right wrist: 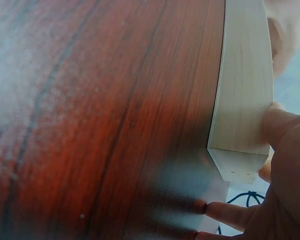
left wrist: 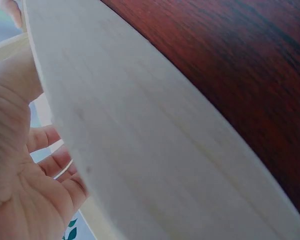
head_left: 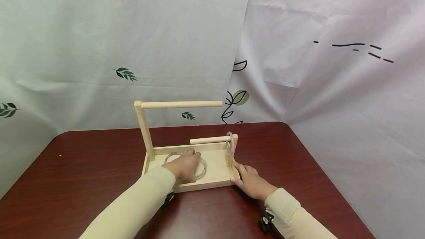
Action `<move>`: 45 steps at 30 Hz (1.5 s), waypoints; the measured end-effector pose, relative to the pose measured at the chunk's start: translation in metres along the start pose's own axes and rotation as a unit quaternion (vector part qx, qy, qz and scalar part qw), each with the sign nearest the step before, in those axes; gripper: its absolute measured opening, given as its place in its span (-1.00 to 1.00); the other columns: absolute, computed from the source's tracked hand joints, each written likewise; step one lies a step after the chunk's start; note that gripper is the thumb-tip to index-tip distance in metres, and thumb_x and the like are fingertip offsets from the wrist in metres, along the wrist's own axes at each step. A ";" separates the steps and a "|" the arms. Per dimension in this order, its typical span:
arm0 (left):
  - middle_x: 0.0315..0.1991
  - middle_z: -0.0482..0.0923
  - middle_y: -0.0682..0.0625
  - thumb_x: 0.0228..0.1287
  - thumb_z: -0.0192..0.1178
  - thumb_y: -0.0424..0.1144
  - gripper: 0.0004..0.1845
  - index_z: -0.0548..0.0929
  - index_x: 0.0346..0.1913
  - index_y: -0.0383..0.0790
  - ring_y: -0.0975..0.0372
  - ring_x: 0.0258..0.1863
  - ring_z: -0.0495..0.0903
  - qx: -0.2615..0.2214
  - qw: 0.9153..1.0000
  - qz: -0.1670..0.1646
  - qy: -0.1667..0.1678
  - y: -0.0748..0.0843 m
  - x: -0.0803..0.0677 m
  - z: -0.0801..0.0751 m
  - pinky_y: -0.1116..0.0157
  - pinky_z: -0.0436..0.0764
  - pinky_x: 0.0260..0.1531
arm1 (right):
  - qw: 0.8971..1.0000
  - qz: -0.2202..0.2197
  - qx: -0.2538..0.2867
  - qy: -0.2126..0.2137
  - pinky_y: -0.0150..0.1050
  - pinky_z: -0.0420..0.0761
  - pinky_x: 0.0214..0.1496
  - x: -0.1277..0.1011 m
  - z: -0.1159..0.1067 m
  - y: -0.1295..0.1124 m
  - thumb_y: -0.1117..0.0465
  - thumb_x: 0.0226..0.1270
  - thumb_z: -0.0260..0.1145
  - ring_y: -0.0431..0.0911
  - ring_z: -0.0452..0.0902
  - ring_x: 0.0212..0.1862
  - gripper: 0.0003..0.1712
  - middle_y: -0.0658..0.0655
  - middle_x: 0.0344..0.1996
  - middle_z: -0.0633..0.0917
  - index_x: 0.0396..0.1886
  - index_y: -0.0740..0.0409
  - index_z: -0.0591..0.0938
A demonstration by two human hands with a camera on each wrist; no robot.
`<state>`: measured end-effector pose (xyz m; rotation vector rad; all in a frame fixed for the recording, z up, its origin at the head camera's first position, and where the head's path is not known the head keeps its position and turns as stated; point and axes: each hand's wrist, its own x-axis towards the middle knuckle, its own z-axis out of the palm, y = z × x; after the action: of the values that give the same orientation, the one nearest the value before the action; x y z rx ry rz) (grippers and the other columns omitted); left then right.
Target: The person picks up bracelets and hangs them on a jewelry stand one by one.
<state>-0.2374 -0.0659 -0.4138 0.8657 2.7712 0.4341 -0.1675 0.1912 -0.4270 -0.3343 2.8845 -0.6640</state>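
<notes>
Wooden tray point(head_left: 212, 186) sits on the dark red bench point(head_left: 99, 180), long axis running left to right, roughly along the bench's far edge. Left post point(head_left: 145, 132) stands tall; its long rod point(head_left: 182, 104) points right, free end over the tray's right part. Right post point(head_left: 230, 159) is shorter; its short rod point(head_left: 209, 140) points left, above the tray's back wall. One ring point(head_left: 231, 148) hangs on the short rod, close to the post. Printed white sheet point(head_left: 186, 40) hangs behind.

Left hand point(head_left: 186, 165) reaches over the front wall into the tray, fingers bent; left ring point(head_left: 168, 155) and right ring point(head_left: 205, 167) show on either side of it, partly covered. Cannot tell whether it grips either. Right hand point(head_left: 251, 183) rests at the tray's right front corner, fingers apart, thumb touching the front wall.
</notes>
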 end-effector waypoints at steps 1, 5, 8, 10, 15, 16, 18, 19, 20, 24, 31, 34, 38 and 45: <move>0.02 0.35 -0.26 -0.33 0.49 -0.33 -0.19 0.43 0.15 -0.39 -0.01 -0.03 0.35 -0.006 1.000 0.000 0.003 0.000 0.000 0.000 0.10 0.43 -0.02 | 1.000 0.000 0.000 -0.001 0.20 0.28 0.26 0.000 0.000 0.000 -0.04 0.43 0.17 0.30 0.21 0.32 -0.28 0.45 0.22 0.38 0.46 0.17 0.24; 0.07 0.35 -0.28 -0.35 0.49 -0.32 -0.15 0.41 0.18 -0.38 -0.05 0.05 0.34 -0.022 1.000 -0.003 0.012 -0.002 -0.002 -0.001 0.06 0.42 0.02 | 1.000 0.001 -0.001 -0.004 0.20 0.28 0.26 0.000 0.000 -0.001 -0.05 0.43 0.16 0.30 0.21 0.32 -0.27 0.44 0.23 0.37 0.47 0.16 0.22; 0.10 0.34 -0.28 -0.34 0.47 -0.32 -0.13 0.39 0.22 -0.37 -0.05 0.08 0.33 -0.029 0.999 -0.006 0.014 -0.002 -0.003 -0.002 0.06 0.42 0.03 | 1.000 0.002 -0.002 -0.006 0.19 0.27 0.27 0.000 0.000 0.000 -0.06 0.44 0.15 0.29 0.20 0.33 -0.27 0.44 0.24 0.37 0.47 0.15 0.22; 0.12 0.33 -0.29 -0.36 0.45 -0.31 -0.11 0.38 0.24 -0.37 -0.05 0.08 0.32 -0.036 0.999 -0.009 0.016 -0.002 -0.004 -0.003 0.06 0.43 0.02 | 1.000 0.003 -0.001 -0.005 0.19 0.27 0.27 0.000 0.000 0.001 -0.06 0.44 0.16 0.29 0.20 0.33 -0.27 0.43 0.24 0.37 0.47 0.15 0.22; 0.12 0.32 -0.30 -0.42 0.45 -0.30 -0.09 0.40 0.21 -0.38 -0.05 0.05 0.34 -0.057 0.998 -0.010 0.033 -0.002 -0.007 -0.007 0.05 0.44 -0.01 | 1.000 0.003 0.003 -0.003 0.18 0.26 0.28 0.000 0.000 0.001 -0.06 0.43 0.16 0.28 0.20 0.34 -0.27 0.41 0.25 0.37 0.47 0.15 0.22; 0.11 0.32 -0.30 -0.42 0.47 -0.30 -0.10 0.40 0.21 -0.38 -0.05 0.05 0.35 -0.062 0.997 -0.008 0.038 -0.001 -0.007 -0.008 0.05 0.45 -0.01 | 1.000 0.003 0.003 -0.003 0.18 0.26 0.29 0.000 0.000 0.001 -0.06 0.44 0.16 0.28 0.19 0.34 -0.26 0.41 0.26 0.37 0.47 0.15 0.22; 0.07 0.33 -0.28 -0.45 0.50 -0.29 -0.09 0.41 0.18 -0.39 -0.05 0.04 0.36 -0.068 0.997 -0.008 0.046 -0.001 -0.008 -0.009 0.04 0.46 -0.02 | 1.000 0.002 0.004 -0.002 0.18 0.25 0.29 -0.001 0.000 0.001 -0.05 0.44 0.16 0.28 0.20 0.34 -0.26 0.41 0.26 0.37 0.48 0.15 0.21; 0.05 0.34 -0.26 -0.46 0.51 -0.29 -0.08 0.42 0.18 -0.38 -0.04 0.04 0.36 -0.069 0.996 -0.012 0.049 -0.001 -0.008 -0.010 0.04 0.47 -0.04 | 1.000 0.001 0.003 -0.002 0.18 0.25 0.29 -0.001 0.000 0.001 -0.05 0.44 0.16 0.29 0.20 0.34 -0.26 0.41 0.26 0.37 0.48 0.15 0.21; 0.04 0.34 -0.24 -0.46 0.53 -0.27 -0.08 0.42 0.19 -0.36 -0.02 0.03 0.37 -0.065 0.996 -0.017 0.051 -0.001 -0.009 -0.011 0.03 0.47 -0.05 | 1.000 0.001 0.004 -0.002 0.18 0.25 0.29 -0.001 0.000 0.001 -0.05 0.44 0.16 0.29 0.20 0.34 -0.26 0.41 0.26 0.37 0.48 0.15 0.21; 0.03 0.36 -0.15 -0.44 0.55 -0.21 -0.04 0.42 0.24 -0.30 0.08 -0.01 0.40 -0.045 0.997 -0.043 0.050 -0.002 -0.010 -0.013 0.04 0.50 -0.15 | 1.000 0.002 0.005 -0.005 0.19 0.25 0.28 -0.001 -0.001 0.001 -0.05 0.44 0.16 0.29 0.20 0.34 -0.27 0.42 0.26 0.37 0.47 0.15 0.21; -0.05 0.35 -0.20 -0.48 0.48 -0.34 -0.09 0.43 0.18 -0.41 0.02 -0.05 0.38 -0.081 0.993 -0.022 0.082 -0.007 -0.014 -0.013 0.09 0.51 -0.11 | 1.000 0.003 0.008 -0.008 0.19 0.26 0.28 -0.001 -0.001 0.001 -0.05 0.44 0.16 0.29 0.20 0.34 -0.26 0.43 0.26 0.36 0.48 0.15 0.21; -0.04 0.34 -0.22 -0.47 0.46 -0.36 -0.07 0.40 0.21 -0.45 0.00 -0.05 0.37 -0.105 0.990 -0.018 0.090 -0.010 -0.016 -0.013 0.10 0.48 -0.05 | 1.000 0.005 0.010 -0.009 0.19 0.27 0.27 -0.002 0.000 0.001 -0.06 0.44 0.16 0.29 0.20 0.34 -0.26 0.42 0.26 0.37 0.48 0.14 0.21; -0.04 0.33 -0.23 -0.47 0.44 -0.37 -0.04 0.37 0.24 -0.48 0.00 -0.05 0.35 -0.126 0.986 -0.020 0.102 -0.013 -0.018 -0.016 0.10 0.47 -0.06 | 1.000 0.008 0.011 -0.009 0.20 0.28 0.27 -0.002 0.000 0.001 -0.07 0.43 0.16 0.28 0.20 0.34 -0.25 0.40 0.26 0.37 0.49 0.11 0.20; 0.03 0.31 -0.26 -0.43 0.41 -0.37 -0.06 0.35 0.25 -0.46 0.00 0.00 0.32 -0.159 0.979 -0.030 0.120 -0.019 -0.024 -0.018 0.10 0.47 -0.07 | 1.000 0.006 0.009 -0.007 0.19 0.27 0.27 -0.002 0.001 -0.001 -0.07 0.43 0.16 0.28 0.20 0.34 -0.25 0.39 0.26 0.38 0.49 0.11 0.20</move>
<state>-0.2328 -0.0988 -0.4013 0.6893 2.8126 0.9989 -0.1651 0.1908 -0.4272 -0.3180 2.8636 -0.6840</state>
